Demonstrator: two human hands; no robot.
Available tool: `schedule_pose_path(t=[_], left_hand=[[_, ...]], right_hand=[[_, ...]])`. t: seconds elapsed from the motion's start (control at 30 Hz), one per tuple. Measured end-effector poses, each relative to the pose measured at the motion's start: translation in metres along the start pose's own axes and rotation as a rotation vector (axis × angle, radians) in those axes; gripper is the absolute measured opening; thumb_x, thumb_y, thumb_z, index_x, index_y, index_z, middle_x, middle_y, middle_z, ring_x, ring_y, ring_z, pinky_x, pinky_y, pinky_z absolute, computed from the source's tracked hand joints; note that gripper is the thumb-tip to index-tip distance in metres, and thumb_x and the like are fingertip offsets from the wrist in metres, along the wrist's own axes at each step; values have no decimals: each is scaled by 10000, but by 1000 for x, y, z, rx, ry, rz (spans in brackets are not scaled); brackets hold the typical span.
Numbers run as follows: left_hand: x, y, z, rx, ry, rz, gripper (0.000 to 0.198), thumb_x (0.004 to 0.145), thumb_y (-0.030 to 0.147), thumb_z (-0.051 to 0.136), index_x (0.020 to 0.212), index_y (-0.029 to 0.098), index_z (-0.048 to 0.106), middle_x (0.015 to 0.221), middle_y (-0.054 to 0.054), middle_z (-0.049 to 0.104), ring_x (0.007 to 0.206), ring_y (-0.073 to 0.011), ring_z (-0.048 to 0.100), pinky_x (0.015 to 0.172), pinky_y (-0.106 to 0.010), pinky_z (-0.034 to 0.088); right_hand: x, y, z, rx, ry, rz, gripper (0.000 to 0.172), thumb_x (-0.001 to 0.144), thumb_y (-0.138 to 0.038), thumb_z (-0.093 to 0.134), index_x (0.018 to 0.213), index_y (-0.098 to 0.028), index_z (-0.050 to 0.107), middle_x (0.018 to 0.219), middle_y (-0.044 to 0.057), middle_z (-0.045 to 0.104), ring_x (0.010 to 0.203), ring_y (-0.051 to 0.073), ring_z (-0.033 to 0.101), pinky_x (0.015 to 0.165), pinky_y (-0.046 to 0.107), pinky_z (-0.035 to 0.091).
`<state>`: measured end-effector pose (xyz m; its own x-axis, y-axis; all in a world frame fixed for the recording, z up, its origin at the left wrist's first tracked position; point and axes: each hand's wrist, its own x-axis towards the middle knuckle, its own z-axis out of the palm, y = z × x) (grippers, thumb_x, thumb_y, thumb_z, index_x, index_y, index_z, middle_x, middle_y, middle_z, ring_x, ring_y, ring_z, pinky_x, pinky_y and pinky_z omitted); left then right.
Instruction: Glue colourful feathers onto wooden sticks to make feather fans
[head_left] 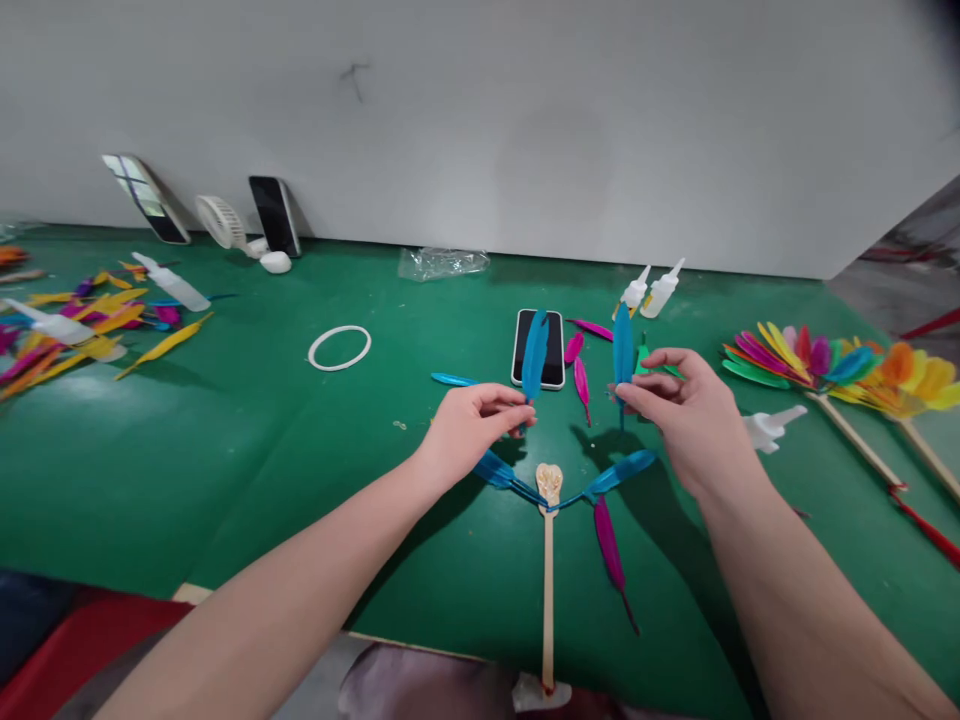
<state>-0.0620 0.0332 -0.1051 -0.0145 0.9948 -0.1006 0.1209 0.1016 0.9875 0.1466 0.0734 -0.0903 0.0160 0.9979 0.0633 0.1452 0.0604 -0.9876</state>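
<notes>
On the green desk [225, 450], each hand pinches one blue feather: left hand [469, 425] holds blue feather [535, 355], right hand [686, 410] holds another [622, 350]. No writing shows.

Green felt surface [225, 450]: black phone [551, 348] mid-surface, white plastic ring [339, 347] left of it, two white glue bottles [651, 290] toward far edge, finished multicoloured feather fans [832, 365] at right edge, yellow-pink loose feathers [82, 325] at left edge.

No text, label, brand, number or sign can be read anywhere. The glue bottles [651, 290] at upper right of centre are blank, and the phones' [539, 347] screens, dark or lit, show nothing legible.
</notes>
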Motion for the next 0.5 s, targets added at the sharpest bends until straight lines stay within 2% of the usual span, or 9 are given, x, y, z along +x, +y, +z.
schedule_pose_path(t=[0.13,0.23,0.5], left_hand=[[-5,0,9,-75,-86,-91,195,685,263,683,808,125,624,687,-33,690,550,-98,607,494,-204,479],[-8,0,14,-118,-142,-134,187,678,253,696,796,127,621,674,-16,682,549,-93,605,498,-197,486],[-11,1,17,-175,-218,-168,131,680,200,694,762,121,629,615,6,666,527,-81,597,502,-187,496]], right_hand=[[-16,-2,20,260,-174,186,578,579,-295,759,1105,-262,520,672,-62,565,653,123,596,613,282,527],[-20,2,26,318,-180,261,595,534,-279,786,1069,-246,527,653,-75,525,626,108,575,579,268,534],[-21,8,30,306,-203,250,554,538,-277,785,1023,-214,523,637,-79,526,596,82,550,590,243,539]])
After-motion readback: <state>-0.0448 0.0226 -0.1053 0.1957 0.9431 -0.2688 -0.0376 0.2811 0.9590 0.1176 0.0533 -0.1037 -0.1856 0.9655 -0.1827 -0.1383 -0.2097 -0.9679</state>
